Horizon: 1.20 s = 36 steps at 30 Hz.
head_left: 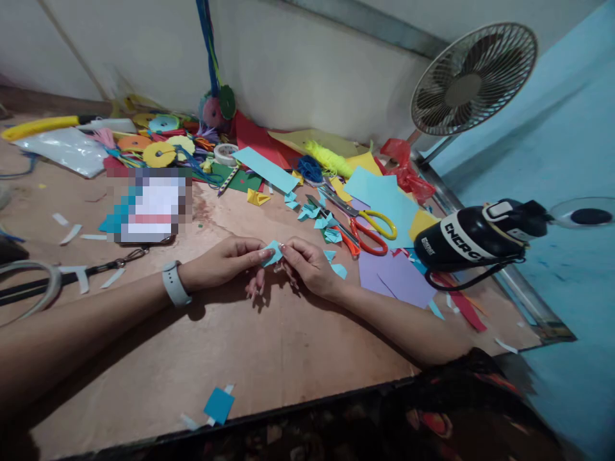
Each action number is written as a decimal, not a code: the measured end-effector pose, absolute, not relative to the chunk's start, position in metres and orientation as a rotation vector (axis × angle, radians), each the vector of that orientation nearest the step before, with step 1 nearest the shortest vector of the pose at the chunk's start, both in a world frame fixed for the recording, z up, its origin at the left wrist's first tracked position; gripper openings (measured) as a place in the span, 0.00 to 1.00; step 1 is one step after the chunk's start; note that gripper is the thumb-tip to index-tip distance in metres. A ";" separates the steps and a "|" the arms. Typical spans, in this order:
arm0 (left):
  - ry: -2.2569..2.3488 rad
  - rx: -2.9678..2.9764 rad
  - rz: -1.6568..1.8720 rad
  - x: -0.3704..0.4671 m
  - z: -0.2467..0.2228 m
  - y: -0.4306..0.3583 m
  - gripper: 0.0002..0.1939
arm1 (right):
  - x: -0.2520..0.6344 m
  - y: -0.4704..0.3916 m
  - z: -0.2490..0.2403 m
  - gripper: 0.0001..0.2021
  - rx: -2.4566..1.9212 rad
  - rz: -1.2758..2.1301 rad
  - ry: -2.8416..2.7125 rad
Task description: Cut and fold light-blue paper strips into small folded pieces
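Observation:
A small light blue paper piece is pinched between both hands above the middle of the table. My left hand, with a pale watch on the wrist, grips its left side between thumb and finger. My right hand pinches its right edge. Several folded light blue pieces lie just beyond the hands, beside orange-handled scissors. A folded yellow piece sits behind the hands.
A black bottle lies at the right, near purple paper. A fan stands behind. Colored discs and yarn crowd the back left. A blue square rests near the front edge.

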<state>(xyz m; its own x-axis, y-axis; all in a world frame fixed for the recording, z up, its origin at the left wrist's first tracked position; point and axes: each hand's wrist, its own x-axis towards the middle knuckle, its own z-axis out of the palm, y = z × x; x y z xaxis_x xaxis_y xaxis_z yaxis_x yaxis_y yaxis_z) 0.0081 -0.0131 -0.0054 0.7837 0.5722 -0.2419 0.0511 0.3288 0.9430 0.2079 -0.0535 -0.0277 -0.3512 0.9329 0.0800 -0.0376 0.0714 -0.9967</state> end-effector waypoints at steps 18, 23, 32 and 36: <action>0.745 1.296 0.621 0.010 -0.005 -0.012 0.19 | 0.209 -0.052 -0.024 0.16 -1.025 1.441 -1.527; 0.755 1.414 0.565 0.010 -0.004 -0.009 0.18 | 0.208 -0.050 -0.030 0.14 -1.071 1.167 -1.736; 0.847 1.348 0.589 0.013 0.004 -0.012 0.18 | 0.240 -0.030 0.017 0.19 -1.266 0.744 -1.998; 0.875 1.341 0.597 0.013 0.002 -0.012 0.17 | 0.273 -0.008 0.036 0.14 -1.752 0.273 -2.070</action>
<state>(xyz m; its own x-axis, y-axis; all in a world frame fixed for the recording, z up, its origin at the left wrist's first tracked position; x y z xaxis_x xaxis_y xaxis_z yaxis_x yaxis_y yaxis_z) 0.0126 -0.0119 0.0023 0.5631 0.8029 -0.1955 0.1112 0.1609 0.9807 0.2733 -0.0077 0.0360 -0.1234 0.9753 0.1834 0.8941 0.1894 -0.4057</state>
